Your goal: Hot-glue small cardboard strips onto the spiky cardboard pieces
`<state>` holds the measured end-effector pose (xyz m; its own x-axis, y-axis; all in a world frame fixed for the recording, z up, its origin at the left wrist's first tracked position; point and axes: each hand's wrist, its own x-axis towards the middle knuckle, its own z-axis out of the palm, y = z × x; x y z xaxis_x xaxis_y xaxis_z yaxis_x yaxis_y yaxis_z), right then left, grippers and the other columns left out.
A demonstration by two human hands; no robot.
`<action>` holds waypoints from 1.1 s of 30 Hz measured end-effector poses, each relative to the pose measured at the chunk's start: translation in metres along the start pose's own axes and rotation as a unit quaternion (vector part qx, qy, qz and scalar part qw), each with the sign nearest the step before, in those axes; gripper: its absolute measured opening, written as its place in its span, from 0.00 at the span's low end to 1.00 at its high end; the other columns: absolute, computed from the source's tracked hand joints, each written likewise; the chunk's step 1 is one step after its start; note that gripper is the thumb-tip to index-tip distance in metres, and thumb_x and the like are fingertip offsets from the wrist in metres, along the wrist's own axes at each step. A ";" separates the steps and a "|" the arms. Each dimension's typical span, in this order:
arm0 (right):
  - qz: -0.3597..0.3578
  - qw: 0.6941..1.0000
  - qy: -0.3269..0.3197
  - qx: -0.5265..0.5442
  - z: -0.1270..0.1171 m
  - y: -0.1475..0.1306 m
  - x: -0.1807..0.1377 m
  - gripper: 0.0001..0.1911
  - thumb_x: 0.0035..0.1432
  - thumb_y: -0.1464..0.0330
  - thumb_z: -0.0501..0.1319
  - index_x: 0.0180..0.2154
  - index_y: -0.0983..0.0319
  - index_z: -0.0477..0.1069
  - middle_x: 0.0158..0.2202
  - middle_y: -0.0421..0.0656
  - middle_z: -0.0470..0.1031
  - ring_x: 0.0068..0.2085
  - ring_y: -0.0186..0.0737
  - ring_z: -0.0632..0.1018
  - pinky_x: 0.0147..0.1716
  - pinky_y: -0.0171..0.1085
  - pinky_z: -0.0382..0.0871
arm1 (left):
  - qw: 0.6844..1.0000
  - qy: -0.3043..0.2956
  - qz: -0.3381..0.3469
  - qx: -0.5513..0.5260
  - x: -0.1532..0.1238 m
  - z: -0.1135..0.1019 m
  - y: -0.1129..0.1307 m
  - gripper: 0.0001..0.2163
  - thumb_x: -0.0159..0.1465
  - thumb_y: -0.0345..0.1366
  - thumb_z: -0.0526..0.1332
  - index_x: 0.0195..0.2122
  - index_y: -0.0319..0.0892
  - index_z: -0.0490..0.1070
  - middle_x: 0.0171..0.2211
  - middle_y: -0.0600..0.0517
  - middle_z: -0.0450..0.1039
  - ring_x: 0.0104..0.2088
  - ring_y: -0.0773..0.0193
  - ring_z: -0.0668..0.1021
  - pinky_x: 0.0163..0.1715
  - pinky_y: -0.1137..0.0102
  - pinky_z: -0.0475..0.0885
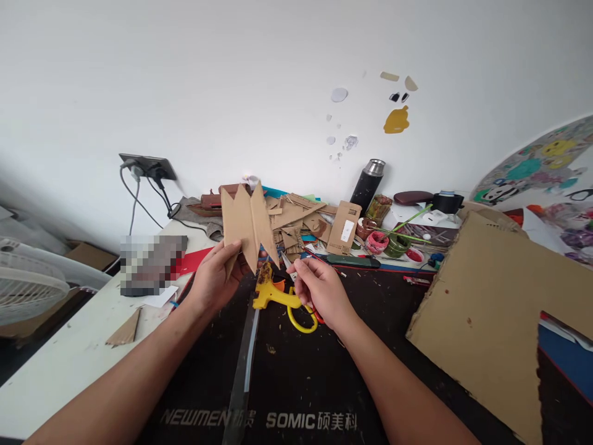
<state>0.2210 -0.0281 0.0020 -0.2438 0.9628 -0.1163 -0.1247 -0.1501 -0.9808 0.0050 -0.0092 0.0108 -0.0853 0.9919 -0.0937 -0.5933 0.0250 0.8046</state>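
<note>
My left hand (220, 272) pinches a cardboard piece (243, 225) by its lower left side and holds it up. Its top and bottom edges are cut into sharp points, with a fold line down it. My right hand (319, 284) is closed, thumb against fingers, just right of that piece. Scissors (303, 329) with yellow and red handles are at this hand, a blade showing by the fingertips; whether they are gripped is unclear. Between the hands, a yellow tool like a glue gun (264, 295), its end stained brown, lies on the black mat (296, 377).
Cardboard scraps (296, 216) are heaped along the wall near a black flask (368, 182) and paint pots (377, 241). A large cardboard sheet (482, 309) covers the right side. A triangular offcut (124, 327) lies left; a fan (28, 278) stands beyond it.
</note>
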 end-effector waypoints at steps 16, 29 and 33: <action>0.053 0.990 -0.102 0.079 0.001 -0.003 -0.005 0.28 0.55 0.42 0.74 0.31 0.58 0.71 0.15 0.30 0.62 0.16 0.30 0.62 0.16 0.33 0.51 | 0.980 -0.133 -0.147 0.015 -0.008 -0.011 -0.009 0.22 0.61 0.53 0.74 0.49 0.44 0.82 0.44 0.40 0.85 0.49 0.40 0.86 0.43 0.55 0.84; 0.089 0.982 -0.142 0.084 0.007 0.001 -0.007 0.27 0.58 0.44 0.73 0.31 0.61 0.76 0.15 0.31 0.63 0.15 0.29 0.62 0.15 0.32 0.49 | 0.988 -0.101 -0.104 -0.056 -0.002 -0.010 -0.003 0.12 0.57 0.33 0.80 0.39 0.38 0.83 0.36 0.46 0.83 0.30 0.65 0.78 0.26 0.72 0.74; 0.043 0.994 -0.028 0.093 0.002 -0.004 -0.004 0.27 0.57 0.45 0.73 0.26 0.60 0.72 0.14 0.30 0.57 0.15 0.29 0.63 0.15 0.31 0.48 | 0.989 -0.012 -0.046 -0.139 0.008 -0.012 0.010 0.08 0.65 0.28 0.73 0.45 0.40 0.82 0.43 0.48 0.85 0.29 0.68 0.78 0.20 0.76 0.69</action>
<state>0.2204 -0.0314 0.0072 -0.3139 0.9312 -0.1854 -0.2744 -0.2759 -0.9212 -0.0110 -0.0024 0.0111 -0.0029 0.9897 -0.1429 -0.7946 0.0844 0.6012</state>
